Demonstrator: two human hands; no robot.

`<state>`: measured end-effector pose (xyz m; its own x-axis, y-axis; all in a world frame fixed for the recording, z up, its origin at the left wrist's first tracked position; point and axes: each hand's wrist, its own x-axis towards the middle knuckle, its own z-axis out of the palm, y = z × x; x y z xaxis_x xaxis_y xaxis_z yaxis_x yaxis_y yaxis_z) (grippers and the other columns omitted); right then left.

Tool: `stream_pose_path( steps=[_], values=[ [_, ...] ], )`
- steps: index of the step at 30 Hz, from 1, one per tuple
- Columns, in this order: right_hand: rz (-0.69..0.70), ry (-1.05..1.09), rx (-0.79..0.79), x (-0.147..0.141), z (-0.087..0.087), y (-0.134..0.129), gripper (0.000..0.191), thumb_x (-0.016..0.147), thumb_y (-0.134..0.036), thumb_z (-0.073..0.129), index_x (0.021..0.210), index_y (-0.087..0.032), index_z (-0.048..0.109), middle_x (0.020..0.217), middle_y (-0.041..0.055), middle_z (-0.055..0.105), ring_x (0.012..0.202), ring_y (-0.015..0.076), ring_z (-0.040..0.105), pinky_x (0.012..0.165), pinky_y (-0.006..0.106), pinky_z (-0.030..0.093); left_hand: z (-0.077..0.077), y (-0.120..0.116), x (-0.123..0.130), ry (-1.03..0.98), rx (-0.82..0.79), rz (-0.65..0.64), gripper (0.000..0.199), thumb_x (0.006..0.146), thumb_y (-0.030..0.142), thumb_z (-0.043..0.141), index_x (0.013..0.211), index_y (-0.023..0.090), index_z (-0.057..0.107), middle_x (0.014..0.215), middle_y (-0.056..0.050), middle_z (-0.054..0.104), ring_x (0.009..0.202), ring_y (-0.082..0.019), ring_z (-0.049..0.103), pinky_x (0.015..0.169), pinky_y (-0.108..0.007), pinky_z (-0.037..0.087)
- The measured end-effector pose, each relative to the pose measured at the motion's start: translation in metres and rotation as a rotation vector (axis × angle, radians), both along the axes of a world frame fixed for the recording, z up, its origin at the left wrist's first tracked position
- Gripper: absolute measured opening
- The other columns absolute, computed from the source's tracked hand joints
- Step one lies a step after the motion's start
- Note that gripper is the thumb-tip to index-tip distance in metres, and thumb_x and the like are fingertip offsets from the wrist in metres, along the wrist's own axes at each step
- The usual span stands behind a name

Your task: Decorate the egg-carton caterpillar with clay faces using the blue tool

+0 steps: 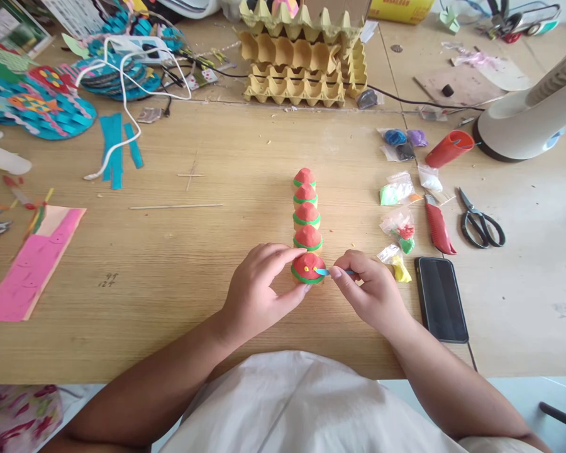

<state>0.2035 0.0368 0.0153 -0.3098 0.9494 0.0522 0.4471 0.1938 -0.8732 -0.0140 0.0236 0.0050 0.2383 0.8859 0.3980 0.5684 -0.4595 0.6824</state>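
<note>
A row of several red domes (306,215) with green rims runs away from me along the middle of the wooden table. The nearest dome (305,264) carries two small yellow spots like eyes. My left hand (265,284) holds this dome between thumb and fingers from the left. In the pinch of my right hand (368,286) is a thin blue tool (322,272), its flat tip touching or almost touching the right yellow spot.
Bags of coloured clay (396,189), a red cutter (438,226), black scissors (481,223) and a phone (442,300) lie on the right. Egg cartons (295,85) stand at the back. A thin stick (176,206) and pink card (33,264) lie left.
</note>
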Motion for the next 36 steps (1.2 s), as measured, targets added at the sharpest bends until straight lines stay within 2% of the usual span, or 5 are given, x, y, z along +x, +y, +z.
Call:
stream_pose_path(
  steps=[9, 16, 20, 29, 36],
  values=[
    [-0.054, 0.181, -0.225, 0.005, -0.002, 0.003, 0.036, 0.097, -0.050, 0.060, 0.077, -0.020, 0.060, 0.068, -0.0012, 0.048, 0.061, 0.0138, 0.040, 0.056, 0.029, 0.032, -0.008, 0.003, -0.003, 0.069, 0.007, 0.000, 0.038, 0.087, 0.024, 0.074, 0.124, 0.025, 0.062, 0.112, -0.005, 0.072, 0.103, -0.022, 0.067, 0.091, -0.038, 0.054],
    [-0.100, 0.847, -0.700, 0.004, -0.013, 0.010, 0.032, 0.088, -0.045, 0.074, 0.073, -0.019, 0.063, 0.067, -0.0035, 0.042, 0.061, 0.0113, 0.038, 0.057, 0.025, 0.035, -0.026, 0.010, -0.004, 0.233, 0.018, 0.012, 0.035, 0.090, 0.026, 0.071, 0.123, 0.022, 0.062, 0.113, -0.006, 0.071, 0.105, -0.024, 0.065, 0.093, -0.039, 0.053],
    [-0.171, 1.127, -0.885, -0.001, -0.013, 0.009, 0.021, 0.091, -0.036, 0.070, 0.078, -0.021, 0.065, 0.078, -0.0011, 0.058, 0.072, 0.0116, 0.056, 0.069, 0.024, 0.049, -0.032, 0.014, -0.003, 0.304, -0.020, 0.031, 0.029, 0.089, 0.025, 0.070, 0.117, 0.022, 0.062, 0.106, -0.006, 0.071, 0.102, -0.025, 0.064, 0.089, -0.039, 0.052],
    [0.021, 1.203, -0.888, -0.007, -0.002, 0.001, 0.031, 0.103, -0.044, 0.050, 0.081, -0.025, 0.061, 0.132, 0.0027, 0.069, 0.132, 0.0215, 0.059, 0.116, 0.040, 0.040, -0.014, 0.003, -0.005, 0.172, 0.022, 0.004, 0.051, 0.086, 0.020, 0.069, 0.132, 0.018, 0.050, 0.121, -0.012, 0.061, 0.114, -0.027, 0.057, 0.099, -0.043, 0.049],
    [0.199, 1.123, -0.864, -0.016, -0.010, -0.012, 0.029, 0.103, -0.047, 0.050, 0.090, -0.026, 0.064, 0.121, 0.0040, 0.070, 0.116, 0.0198, 0.062, 0.106, 0.038, 0.043, -0.002, -0.007, 0.001, 0.207, 0.313, 0.017, 0.018, 0.085, 0.018, 0.075, 0.101, 0.024, 0.069, 0.093, -0.003, 0.063, 0.087, -0.018, 0.058, 0.085, -0.034, 0.047]
  ],
)
